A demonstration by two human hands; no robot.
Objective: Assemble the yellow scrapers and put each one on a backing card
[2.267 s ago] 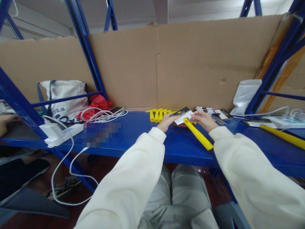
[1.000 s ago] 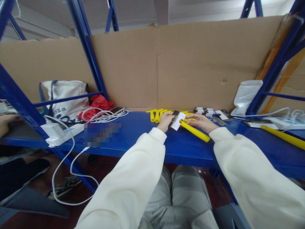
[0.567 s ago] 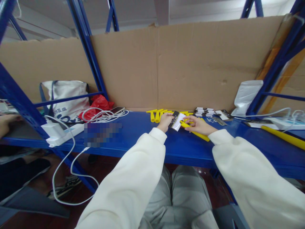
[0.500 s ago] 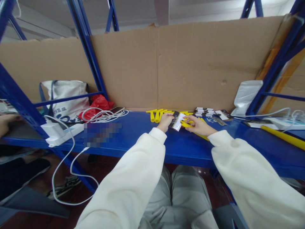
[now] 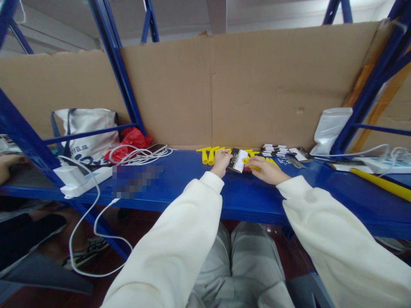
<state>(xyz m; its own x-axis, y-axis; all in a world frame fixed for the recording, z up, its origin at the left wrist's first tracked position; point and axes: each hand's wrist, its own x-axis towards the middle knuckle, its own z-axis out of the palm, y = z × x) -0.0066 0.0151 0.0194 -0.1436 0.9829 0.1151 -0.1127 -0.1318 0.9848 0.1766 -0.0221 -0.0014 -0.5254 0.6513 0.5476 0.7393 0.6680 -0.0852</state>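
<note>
In the head view, both hands work close together above the blue table (image 5: 189, 182), near its middle. The step in hand looks like bringing a yellow plastic tool (image 5: 245, 161) and a black-and-white packet (image 5: 238, 162) together. To do it well, I would keep the packet steady and face-up with the left hand, and guide the tool with small, gentle right-hand movements so the packet does not crease.

The left hand (image 5: 220, 163) pinches the packet at its black end, its fingers drawn in on that edge. The right hand (image 5: 266, 170) has curled fingers gripping the tool, only partly visible beneath them; its tip overlaps the packet's white end, though I cannot tell whether they touch. Yellow T-shaped handles (image 5: 211, 158) lie behind the left hand.
</note>
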